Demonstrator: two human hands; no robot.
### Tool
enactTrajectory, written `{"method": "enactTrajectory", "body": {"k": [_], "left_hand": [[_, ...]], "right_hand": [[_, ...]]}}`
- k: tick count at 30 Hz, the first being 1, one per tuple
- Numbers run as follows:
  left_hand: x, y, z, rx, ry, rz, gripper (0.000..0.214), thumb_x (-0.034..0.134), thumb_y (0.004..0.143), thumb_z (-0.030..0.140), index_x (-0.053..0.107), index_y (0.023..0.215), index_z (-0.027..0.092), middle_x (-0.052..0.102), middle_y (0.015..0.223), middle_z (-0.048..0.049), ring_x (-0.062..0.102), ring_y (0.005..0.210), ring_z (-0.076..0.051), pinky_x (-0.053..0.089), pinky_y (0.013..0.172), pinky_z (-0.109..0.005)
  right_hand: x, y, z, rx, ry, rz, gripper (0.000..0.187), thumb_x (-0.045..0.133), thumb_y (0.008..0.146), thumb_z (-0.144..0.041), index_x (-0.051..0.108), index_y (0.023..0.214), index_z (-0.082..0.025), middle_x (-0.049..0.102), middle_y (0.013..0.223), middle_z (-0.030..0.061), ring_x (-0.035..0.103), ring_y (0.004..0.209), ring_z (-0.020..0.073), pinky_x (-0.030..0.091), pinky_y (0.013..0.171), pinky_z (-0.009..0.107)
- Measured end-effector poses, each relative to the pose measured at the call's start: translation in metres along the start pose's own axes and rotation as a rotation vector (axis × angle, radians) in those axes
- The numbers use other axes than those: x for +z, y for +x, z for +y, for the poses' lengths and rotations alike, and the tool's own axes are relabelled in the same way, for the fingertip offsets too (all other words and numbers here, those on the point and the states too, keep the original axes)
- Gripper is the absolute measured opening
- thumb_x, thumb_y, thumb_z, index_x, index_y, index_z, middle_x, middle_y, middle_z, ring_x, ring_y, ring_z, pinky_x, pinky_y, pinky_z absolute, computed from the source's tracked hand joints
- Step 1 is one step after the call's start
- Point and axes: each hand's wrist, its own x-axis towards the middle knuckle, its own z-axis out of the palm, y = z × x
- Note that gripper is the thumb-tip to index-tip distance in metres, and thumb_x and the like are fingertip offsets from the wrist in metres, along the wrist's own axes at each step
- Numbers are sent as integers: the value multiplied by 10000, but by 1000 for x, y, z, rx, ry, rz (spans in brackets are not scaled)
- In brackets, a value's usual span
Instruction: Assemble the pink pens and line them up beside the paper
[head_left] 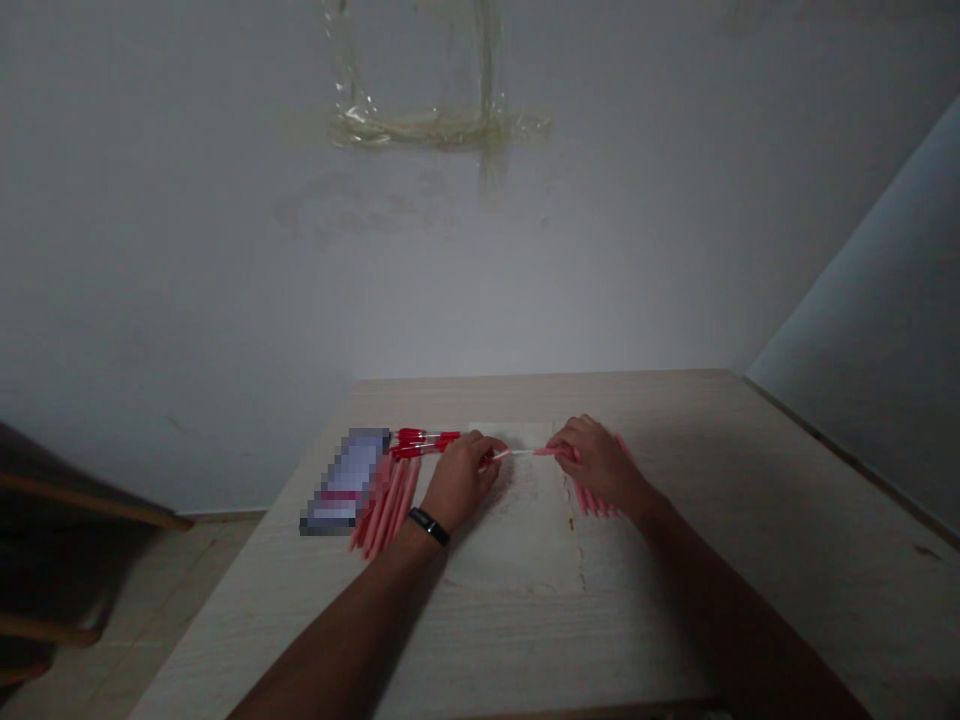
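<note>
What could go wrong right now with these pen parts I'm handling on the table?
1. The thin rod is pinched between the left hand and the right hand; pulling or twisting unevenly might bend it.
2. The loose pink tubes lie beside the left wrist; a forearm sweep could roll them toward the table edge.
3. Dim light may hide small parts.

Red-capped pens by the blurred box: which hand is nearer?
Left. The left hand sits beside the red-capped pens; the right hand is farther off, at the other end of the thin stick both hands pinch.
</note>
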Motion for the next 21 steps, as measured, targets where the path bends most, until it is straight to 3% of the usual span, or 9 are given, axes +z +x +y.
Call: {"method": "enactTrajectory", "body": {"k": [11,21], "left_hand": [[6,0,-1,94,-13,-98,223,554,912,182,726,1048,220,646,920,-60,572,859,-184,420,771,-276],[6,-1,-2,101,-42,-92,211,549,929,220,718,1055,222,634,920,-63,564,862,-187,425,769,-277]], "right_hand": [[3,1,-23,-73,146,5,197,601,867,-75,657,1002,-206,634,951,56,553,963,216,440,847,347],[6,-2,-19,24,172,-29,190,563,942,-175,634,1111,-225,670,1024,56,607,973,203,455,862,342]]}}
